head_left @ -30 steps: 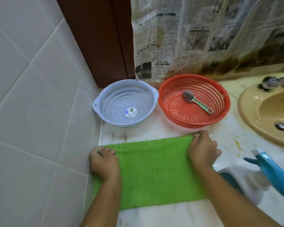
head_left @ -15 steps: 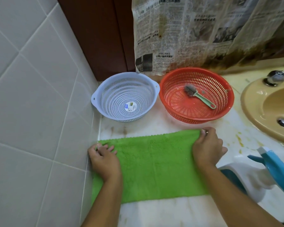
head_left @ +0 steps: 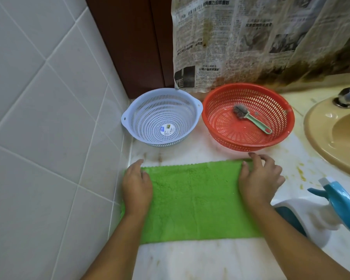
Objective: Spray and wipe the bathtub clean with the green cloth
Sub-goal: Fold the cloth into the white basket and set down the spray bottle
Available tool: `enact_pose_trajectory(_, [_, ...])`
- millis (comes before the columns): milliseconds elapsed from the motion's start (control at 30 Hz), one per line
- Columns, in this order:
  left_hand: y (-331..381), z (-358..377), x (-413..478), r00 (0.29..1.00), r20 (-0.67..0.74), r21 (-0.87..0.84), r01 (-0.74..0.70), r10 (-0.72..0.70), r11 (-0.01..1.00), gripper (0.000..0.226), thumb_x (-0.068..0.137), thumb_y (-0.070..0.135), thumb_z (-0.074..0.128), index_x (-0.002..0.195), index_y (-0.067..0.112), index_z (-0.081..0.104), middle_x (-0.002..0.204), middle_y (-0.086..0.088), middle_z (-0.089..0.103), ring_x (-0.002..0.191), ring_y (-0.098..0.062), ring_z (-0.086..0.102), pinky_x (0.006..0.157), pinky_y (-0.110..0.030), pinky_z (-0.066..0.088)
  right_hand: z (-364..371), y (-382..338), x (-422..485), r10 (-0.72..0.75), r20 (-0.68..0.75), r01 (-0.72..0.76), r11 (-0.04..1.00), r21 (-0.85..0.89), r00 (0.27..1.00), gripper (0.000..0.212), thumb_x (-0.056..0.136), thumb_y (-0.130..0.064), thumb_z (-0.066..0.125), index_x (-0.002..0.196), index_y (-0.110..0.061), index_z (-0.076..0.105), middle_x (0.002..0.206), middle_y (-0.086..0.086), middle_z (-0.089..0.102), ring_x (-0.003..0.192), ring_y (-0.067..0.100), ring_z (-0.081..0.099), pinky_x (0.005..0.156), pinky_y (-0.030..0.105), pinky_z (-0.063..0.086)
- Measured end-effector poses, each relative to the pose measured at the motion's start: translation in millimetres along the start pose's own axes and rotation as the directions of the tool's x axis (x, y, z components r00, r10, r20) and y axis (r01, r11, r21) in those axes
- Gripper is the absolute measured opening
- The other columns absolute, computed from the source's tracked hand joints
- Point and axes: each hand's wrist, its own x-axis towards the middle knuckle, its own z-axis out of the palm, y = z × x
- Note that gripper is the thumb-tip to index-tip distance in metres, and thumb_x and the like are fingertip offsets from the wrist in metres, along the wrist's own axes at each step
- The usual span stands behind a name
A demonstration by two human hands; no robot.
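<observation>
On the counter point(head_left: 190, 261), left hand point(head_left: 136, 190) and right hand point(head_left: 259, 178) lie flat on the green cloth point(head_left: 194, 201), gripping nothing; the spray bottle point(head_left: 335, 199) (beside the right forearm) could topple

**One head-worn camera, tilted down at the counter**

A single wide-angle view comes from the person's head. It faces forward and steeply down onto the white marble countertop point(head_left: 190, 259), close enough that both bare forearms point(head_left: 119, 249) enter from the bottom edge. The fluffy green cloth point(head_left: 194, 199) sits mid-frame. The white tiled wall point(head_left: 38, 138) fills the left side, and the stained newspaper sheet point(head_left: 251, 37) closes the top. The right edge cuts off the beige ceramic basin point(head_left: 315, 134).
</observation>
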Motion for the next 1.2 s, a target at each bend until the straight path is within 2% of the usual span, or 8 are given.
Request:
enact_pose_trajectory(100, [0, -1, 1, 0.979, 0.067, 0.081, -0.198, 0.193, 0.977, 0.031, 0.095, 0.005, 0.054, 0.120, 0.002, 0.071, 0.117, -0.017, 0.072, 0.106, -0.037, 0.064, 0.092, -0.043, 0.051, -4, -10, -15, -0.332, 0.015, 0.331, 0.941, 0.074, 0.943, 0.026, 0.096, -0.023, 0.064, 0.120, -0.013, 0.068, 0.123, 0.012, 0.062, 0.112, 0.035, 0.052, 0.094, 0.049, 0.038])
enact_pose_trajectory(200, [-8, 2, -10, 0.932, 0.224, 0.034, -0.300, 0.285, 0.953, 0.033, 0.102, 0.022, 0.046, 0.124, 0.013, 0.069, 0.122, -0.004, 0.070, 0.116, -0.030, 0.062, 0.102, -0.046, 0.049, 1, -19, -36, -0.540, 0.224, 0.534, 0.840, 0.094, 0.811, 0.043, 0.100, -0.041, 0.048, 0.130, -0.015, 0.065, 0.137, 0.005, 0.061, 0.127, 0.029, 0.052, 0.108, 0.050, 0.037])
enact_pose_trajectory(267, [-18, 6, -18, 0.898, 0.371, 0.142, -0.307, 0.237, 0.941, 0.043, 0.109, 0.039, 0.039, 0.149, 0.028, 0.053, 0.155, 0.010, 0.048, 0.152, -0.023, 0.035, 0.127, -0.045, 0.022, 5, -20, -43, -0.504, 0.397, 0.547, 0.837, 0.006, 0.767, 0.062, 0.103, -0.055, 0.031, 0.153, -0.023, 0.047, 0.162, 0.000, 0.041, 0.151, 0.025, 0.034, 0.122, 0.054, 0.022])
enact_pose_trajectory(333, [-28, 7, -20, 0.881, 0.443, 0.297, -0.317, 0.165, 0.901, 0.059, 0.106, 0.059, 0.021, 0.162, 0.039, 0.027, 0.168, 0.017, 0.014, 0.160, -0.012, 0.001, 0.128, -0.040, -0.006, 7, -15, -39, -0.437, 0.516, 0.545, 0.835, -0.071, 0.737, 0.072, 0.101, -0.067, 0.015, 0.165, -0.033, 0.019, 0.173, -0.007, 0.012, 0.160, 0.021, 0.006, 0.128, 0.055, 0.002])
enact_pose_trajectory(500, [-17, 7, -18, 0.882, 0.464, 0.459, -0.317, 0.080, 0.830, 0.070, 0.097, 0.064, -0.002, 0.164, 0.045, 0.006, 0.173, 0.010, 0.001, 0.160, -0.024, -0.011, 0.126, -0.048, -0.010, -6, -8, -16, -0.301, 0.609, 0.498, 0.848, -0.181, 0.734, 0.100, 0.086, -0.091, 0.001, 0.163, -0.030, -0.018, 0.168, -0.007, -0.025, 0.156, 0.023, -0.025, 0.124, 0.057, -0.017])
enact_pose_trajectory(667, [-14, 7, -44, 0.866, 0.439, 0.335, -0.405, 0.240, 0.851, 0.065, 0.105, 0.055, 0.015, 0.161, 0.028, 0.034, 0.171, -0.001, 0.024, 0.161, -0.027, 0.005, 0.129, -0.053, 0.002, -9, -17, -43, -0.377, 0.598, 0.529, 0.843, -0.096, 0.708, 0.090, 0.097, -0.075, 0.005, 0.166, -0.018, -0.001, 0.174, 0.004, -0.006, 0.159, 0.025, -0.013, 0.126, 0.059, -0.009])
enact_pose_trajectory(833, [-20, 5, -66, 0.836, 0.497, 0.368, -0.445, 0.231, 0.817, 0.063, 0.104, 0.064, 0.012, 0.163, 0.044, 0.012, 0.173, 0.013, 0.004, 0.160, -0.014, -0.011, 0.128, -0.045, -0.011, -3, -4, -72, -0.503, 0.525, 0.624, 0.778, -0.072, 0.687, 0.078, 0.103, -0.070, 0.011, 0.164, -0.023, 0.023, 0.171, -0.002, 0.021, 0.159, 0.026, 0.007, 0.125, 0.061, 0.009])
enact_pose_trajectory(1200, [-16, -7, -81, 0.905, 0.424, 0.510, -0.275, 0.039, 0.815, 0.084, 0.091, 0.087, 0.012, 0.164, 0.046, 0.000, 0.173, 0.008, -0.011, 0.158, -0.032, -0.019, 0.125, -0.060, -0.012, -21, 7, -77, -0.324, 0.529, 0.499, 0.836, -0.227, 0.784, 0.100, 0.088, -0.090, 0.003, 0.166, -0.028, 0.010, 0.172, -0.004, -0.001, 0.160, 0.034, -0.004, 0.123, 0.066, -0.003])
